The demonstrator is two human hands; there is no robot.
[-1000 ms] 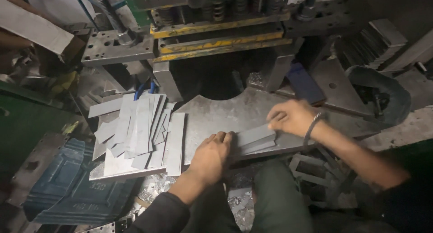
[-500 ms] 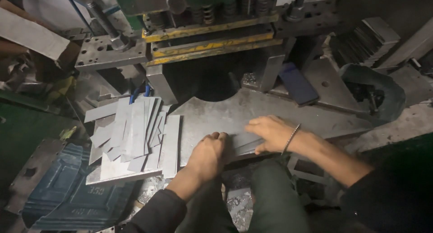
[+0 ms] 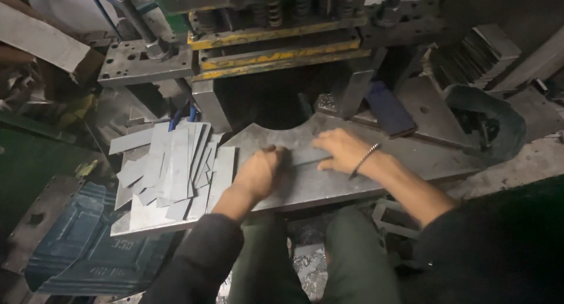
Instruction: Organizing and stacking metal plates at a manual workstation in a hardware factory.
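Strip: a grey metal strip [image 3: 305, 158] lay flat on the steel plate [image 3: 329, 183] in front of me, right between my two hands.
Long axis: it ran left to right across my body, along the plate's near edge, not toward the press.
Left hand: my left hand [image 3: 258, 173] sat at the strip's left end, fingers curled down over it, clamped on that end as far as I could see.
Right hand: my right hand [image 3: 341, 151] lay over the strip's right end, palm down, fingers spread flat and pressing; whether they hooked under the far edge, I could not tell.
Bracelet: a thin metal bracelet [image 3: 364, 158] sat on my right wrist, clear of the strip.
Which way: from my left hand the strip ran off to the right; from my right hand it ran off to the left, so each hand had an end.
Nearer hand: neither, really, as both were touching it; the right one sat a little closer to the press.
Press: the yellow-edged die [image 3: 276, 50] stood straight ahead, past the curved notch in the plate, well apart from the strip.
Stack: a loose fan of cut strips [image 3: 176, 163] lay just to the left of my left hand, near but not touching it.
Sleeves: dark sleeves covered both of my forearms near the frame's lower edge.
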